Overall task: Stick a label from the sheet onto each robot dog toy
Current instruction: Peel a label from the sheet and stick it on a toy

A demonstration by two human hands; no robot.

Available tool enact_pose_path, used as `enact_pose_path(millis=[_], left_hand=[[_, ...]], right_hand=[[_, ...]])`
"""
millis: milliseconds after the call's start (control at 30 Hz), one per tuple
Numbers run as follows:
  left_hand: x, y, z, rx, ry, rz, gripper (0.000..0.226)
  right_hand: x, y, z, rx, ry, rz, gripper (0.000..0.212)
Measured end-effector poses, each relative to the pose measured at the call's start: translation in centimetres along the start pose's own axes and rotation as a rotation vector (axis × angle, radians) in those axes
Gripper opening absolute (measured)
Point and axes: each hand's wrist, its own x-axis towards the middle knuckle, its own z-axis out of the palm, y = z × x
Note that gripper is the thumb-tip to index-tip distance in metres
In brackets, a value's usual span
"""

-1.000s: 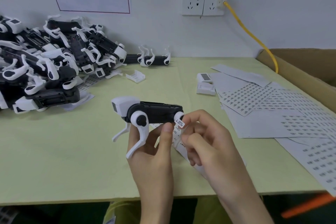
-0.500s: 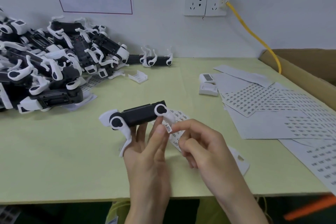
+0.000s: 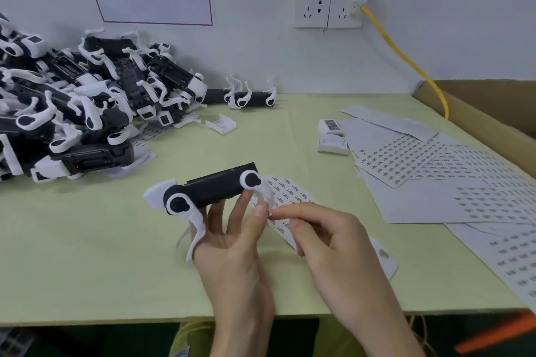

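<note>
The robot dog toy (image 3: 211,193) sits above the surface (image 3: 87,240), propped on your left hand (image 3: 232,243), fingers curled under it. Your right hand (image 3: 324,238) pinches at its rear leg, probably a label, too small to confirm, over the label sheet (image 3: 290,197). Loose support could let the toy roll, creasing the label.
</note>
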Motion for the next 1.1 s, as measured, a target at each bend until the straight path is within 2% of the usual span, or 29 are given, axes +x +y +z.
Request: enact_pose_path(millis=[133, 267, 367, 633, 867, 1100], left_hand=[[-0.1, 0.1, 0.1, 0.004, -0.003, 0.019, 0.076], [-0.3, -0.1, 0.1, 0.024, -0.070, 0.057, 0.064], [-0.4, -0.4, -0.1, 0.042, -0.112, 0.054, 0.051], [-0.6, -0.8, -0.3, 0.071, -0.138, 0.043, 0.055], [-1.0, -0.8, -0.1, 0.233, -0.232, 0.155, 0.043], [-1.0, -1.3, -0.3, 0.283, -0.215, 0.153, 0.033]], right_hand=[[0.1, 0.4, -0.1, -0.111, 0.130, 0.008, 0.022], [0.4, 0.2, -0.3, -0.104, 0.244, -0.213, 0.019], [0.4, 0.3, -0.1, -0.141, 0.208, -0.312, 0.026], [0.9, 1.2, -0.6, -0.193, 0.187, -0.337, 0.033], [0.9, 1.3, -1.4, -0.236, 0.093, -0.293, 0.036], [0.9, 1.1, -1.9, -0.263, 0.105, -0.283, 0.040]])
